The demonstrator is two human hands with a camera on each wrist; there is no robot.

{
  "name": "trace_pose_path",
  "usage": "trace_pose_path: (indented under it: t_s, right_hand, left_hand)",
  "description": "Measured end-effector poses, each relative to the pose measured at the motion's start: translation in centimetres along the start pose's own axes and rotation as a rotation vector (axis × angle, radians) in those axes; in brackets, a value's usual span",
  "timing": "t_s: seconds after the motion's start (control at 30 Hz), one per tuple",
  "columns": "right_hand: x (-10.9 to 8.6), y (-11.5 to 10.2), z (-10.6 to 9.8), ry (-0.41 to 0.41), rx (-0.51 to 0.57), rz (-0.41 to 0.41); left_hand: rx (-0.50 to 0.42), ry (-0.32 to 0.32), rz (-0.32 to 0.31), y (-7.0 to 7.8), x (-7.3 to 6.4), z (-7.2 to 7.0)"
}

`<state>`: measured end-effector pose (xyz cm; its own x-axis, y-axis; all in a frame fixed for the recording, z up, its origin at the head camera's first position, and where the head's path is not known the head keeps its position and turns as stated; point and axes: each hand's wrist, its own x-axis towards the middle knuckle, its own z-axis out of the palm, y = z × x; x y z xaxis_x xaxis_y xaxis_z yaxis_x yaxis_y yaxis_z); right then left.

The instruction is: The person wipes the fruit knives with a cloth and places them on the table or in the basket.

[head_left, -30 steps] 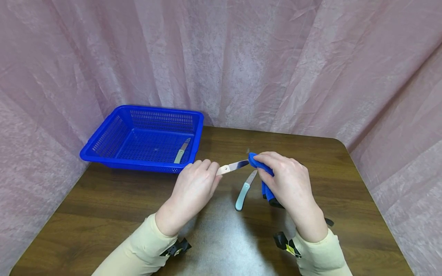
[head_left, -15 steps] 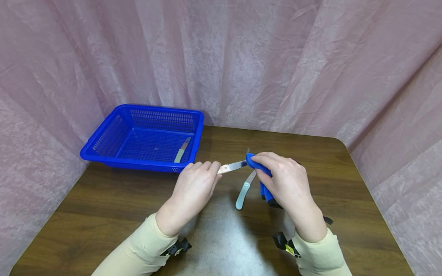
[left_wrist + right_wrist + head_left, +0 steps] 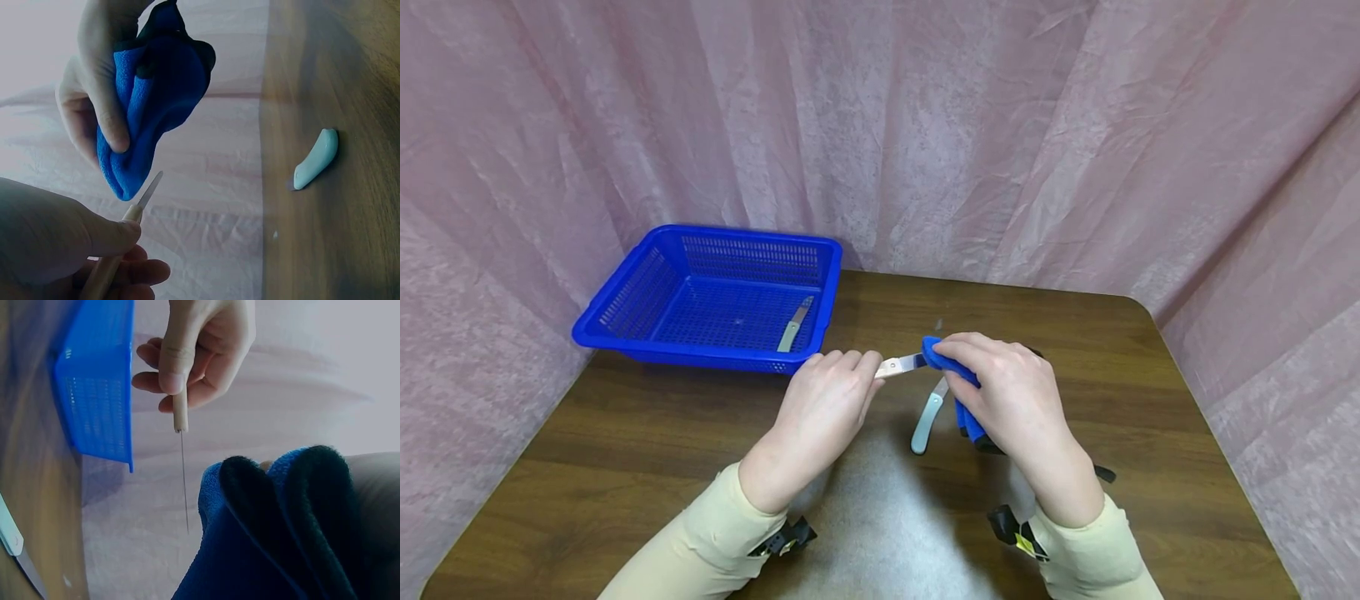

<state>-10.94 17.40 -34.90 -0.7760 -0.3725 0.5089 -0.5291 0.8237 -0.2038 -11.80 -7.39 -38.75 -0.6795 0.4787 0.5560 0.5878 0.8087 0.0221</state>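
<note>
A small knife (image 3: 897,365) with a cream handle is gripped by my left hand (image 3: 823,412), its blade directed to the right. My right hand (image 3: 1011,392) pinches a folded blue cloth (image 3: 942,357) with dark edging. In the head view the cloth covers the outer part of the blade; in the right wrist view the thin blade (image 3: 185,487) runs just beside the cloth, so contact is hard to tell. Below them on the table lies a second knife (image 3: 927,421) with a pale blue handle, its tip hidden behind the right hand or cloth.
A blue plastic basket (image 3: 700,356) stands at the back left of the wooden table (image 3: 647,450). Inside it, near its right wall, lies a knife (image 3: 791,332) with a pale green handle. Pink curtains (image 3: 895,133) hang behind and at both sides.
My right hand has slid the cloth leftward along the blade, toward the handle, so less of the blade shows. The left hand has stayed nearly still.
</note>
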Motion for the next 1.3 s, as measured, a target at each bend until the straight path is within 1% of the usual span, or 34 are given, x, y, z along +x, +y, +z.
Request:
trace_pose_path:
  t_s: [0.23, 0.43, 0.57, 0.73, 1.3]
  right_hand:
    - [0.1, -0.5, 0.4, -0.012, 0.004, -0.033]
    - [0.1, -1.0, 0.7, -0.036, 0.018, -0.052]
    - [0.1, -1.2, 0.8, -0.035, 0.019, -0.072]
    - [0.1, -1.2, 0.9, -0.032, 0.020, -0.096]
    - [0.0, -0.7, 0.7, -0.020, 0.013, -0.050]
  left_hand:
    - [-0.010, 0.015, 0.009, 0.1, 0.0, 0.0]
    - [-0.011, 0.005, 0.014, 0.1, -0.1, 0.0]
    - [-0.005, 0.002, 0.017, 0.2, 0.0, -0.1]
    - [-0.005, 0.014, 0.019, 0.2, 0.0, 0.0]
    - [-0.016, 0.027, 0.015, 0.2, 0.0, -0.1]
